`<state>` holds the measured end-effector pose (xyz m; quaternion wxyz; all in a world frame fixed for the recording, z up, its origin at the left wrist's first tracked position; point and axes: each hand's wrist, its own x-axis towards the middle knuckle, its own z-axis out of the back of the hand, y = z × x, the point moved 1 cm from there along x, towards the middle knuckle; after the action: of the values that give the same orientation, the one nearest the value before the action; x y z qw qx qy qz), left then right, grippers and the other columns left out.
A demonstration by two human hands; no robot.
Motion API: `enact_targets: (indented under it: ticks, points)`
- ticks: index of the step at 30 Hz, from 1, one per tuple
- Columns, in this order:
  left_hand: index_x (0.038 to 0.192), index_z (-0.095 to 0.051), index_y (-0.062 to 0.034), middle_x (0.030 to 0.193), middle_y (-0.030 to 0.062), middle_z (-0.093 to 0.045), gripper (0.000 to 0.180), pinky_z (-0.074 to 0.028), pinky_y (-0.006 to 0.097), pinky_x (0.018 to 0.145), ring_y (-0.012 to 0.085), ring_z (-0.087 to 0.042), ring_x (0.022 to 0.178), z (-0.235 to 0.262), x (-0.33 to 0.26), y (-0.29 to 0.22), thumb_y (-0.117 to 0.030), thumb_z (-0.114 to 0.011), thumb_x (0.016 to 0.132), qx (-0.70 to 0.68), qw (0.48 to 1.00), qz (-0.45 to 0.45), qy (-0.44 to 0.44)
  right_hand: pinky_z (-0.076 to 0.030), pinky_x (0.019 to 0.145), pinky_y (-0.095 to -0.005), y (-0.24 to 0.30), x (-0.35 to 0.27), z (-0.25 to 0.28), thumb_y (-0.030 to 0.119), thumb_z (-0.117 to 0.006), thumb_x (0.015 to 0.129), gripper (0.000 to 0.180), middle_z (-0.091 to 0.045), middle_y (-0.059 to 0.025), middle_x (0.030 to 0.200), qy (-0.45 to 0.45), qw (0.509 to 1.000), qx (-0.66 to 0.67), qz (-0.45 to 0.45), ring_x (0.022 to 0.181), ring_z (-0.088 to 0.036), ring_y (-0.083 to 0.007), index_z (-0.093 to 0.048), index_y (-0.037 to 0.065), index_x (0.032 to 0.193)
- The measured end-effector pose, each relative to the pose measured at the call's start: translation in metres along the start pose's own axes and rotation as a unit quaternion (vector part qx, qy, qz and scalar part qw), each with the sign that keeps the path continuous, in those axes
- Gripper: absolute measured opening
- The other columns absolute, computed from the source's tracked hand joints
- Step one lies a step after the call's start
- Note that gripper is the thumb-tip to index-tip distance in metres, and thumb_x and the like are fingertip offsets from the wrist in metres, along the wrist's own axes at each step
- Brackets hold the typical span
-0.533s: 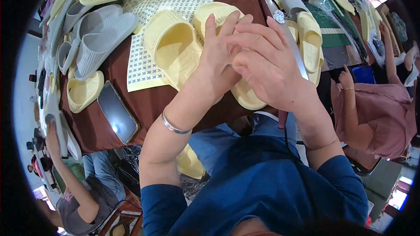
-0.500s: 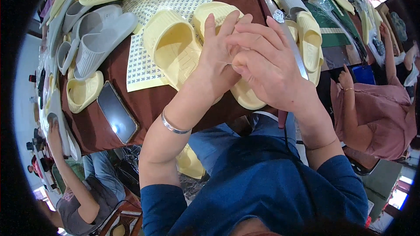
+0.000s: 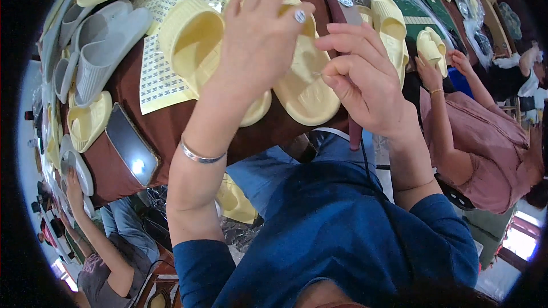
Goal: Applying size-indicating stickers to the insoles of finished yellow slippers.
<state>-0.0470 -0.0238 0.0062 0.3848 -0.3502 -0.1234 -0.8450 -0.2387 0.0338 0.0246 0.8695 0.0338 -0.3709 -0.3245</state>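
Note:
My left hand (image 3: 257, 40) is raised over a pair of pale yellow slide slippers, its back toward me and its fingers apart. A small round printed sticker (image 3: 299, 16) sits on one of its fingertips. The left slipper (image 3: 191, 37) of the pair is partly behind my wrist; the right slipper (image 3: 308, 94) lies with its footbed showing between my hands. Thumb and forefinger of my right hand (image 3: 368, 77) pinch a thin clear sliver (image 3: 317, 74), too small to name. The other right fingers are loosely bent.
Left of the slippers lies a sticker sheet (image 3: 157, 80); nearer the left edge are grey slippers (image 3: 108, 60) and a phone (image 3: 131, 145). More yellow slippers (image 3: 391, 28) stand at right. A co-worker (image 3: 474, 131) at right holds yellow slippers; another person (image 3: 123, 251) sits at left.
My hands were close together and have moved apart, the left up and leftward. The round sticker now shows on a left fingertip. The whole view has shifted. The right co-worker now holds up yellow slippers.

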Motion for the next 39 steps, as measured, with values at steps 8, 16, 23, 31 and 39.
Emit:
enact_targets:
  ticks: [8,16,23,31,39]
  points:
    - [0.105,-0.07,-0.0045,0.121,0.0186,-0.06,0.02,-0.045,0.047,0.097,0.0375,-0.056,0.116,0.011,0.006,0.001,-0.007,-0.063,0.087,-0.106,0.991,0.077,0.001,-0.036,0.108,-0.0551,-0.001,-0.029,-0.007,0.01,-0.071,0.083,0.008,-0.063,-0.0071,0.123,0.075,0.996,0.021,-0.043,0.125,-0.053,-0.0314,-0.065,0.007,0.087]
    - [0.112,-0.072,-0.0139,0.124,0.0098,-0.064,0.023,-0.048,0.043,0.097,0.0317,-0.059,0.114,-0.002,0.0,0.012,-0.01,-0.065,0.09,-0.05,0.998,0.031,-0.023,-0.034,0.109,-0.0591,-0.007,-0.028,-0.018,0.012,-0.071,0.085,0.009,-0.056,-0.0098,0.134,0.079,0.993,0.045,-0.07,0.133,-0.046,-0.0354,-0.066,0.006,0.089]
    - [0.112,-0.072,-0.0131,0.123,0.0104,-0.064,0.023,-0.048,0.043,0.097,0.0316,-0.06,0.113,-0.003,0.001,0.014,-0.009,-0.064,0.09,-0.041,0.998,0.017,-0.033,-0.038,0.107,-0.0492,-0.01,-0.025,-0.02,0.005,-0.07,0.082,0.01,-0.056,-0.0191,0.135,0.09,0.994,0.038,-0.052,0.133,-0.045,-0.042,-0.063,-0.001,0.088]
    - [0.111,-0.073,-0.0133,0.123,0.0104,-0.064,0.024,-0.049,0.042,0.097,0.0316,-0.06,0.113,-0.004,-0.001,0.009,-0.008,-0.065,0.089,-0.036,0.997,0.049,-0.039,-0.033,0.111,-0.056,-0.013,-0.017,-0.019,0.013,-0.07,0.085,0.009,-0.055,-0.0096,0.136,0.115,0.992,0.013,-0.059,0.134,-0.044,-0.0347,-0.067,0.006,0.089]
    - [0.111,-0.073,-0.013,0.123,0.0101,-0.064,0.024,-0.049,0.042,0.095,0.0315,-0.06,0.113,-0.004,-0.002,0.01,-0.008,-0.065,0.089,-0.037,0.997,0.044,-0.042,-0.034,0.111,-0.055,-0.014,-0.016,-0.012,0.013,-0.07,0.085,0.008,-0.056,-0.0104,0.136,0.117,0.991,0.028,-0.051,0.134,-0.045,-0.0348,-0.067,0.006,0.089]
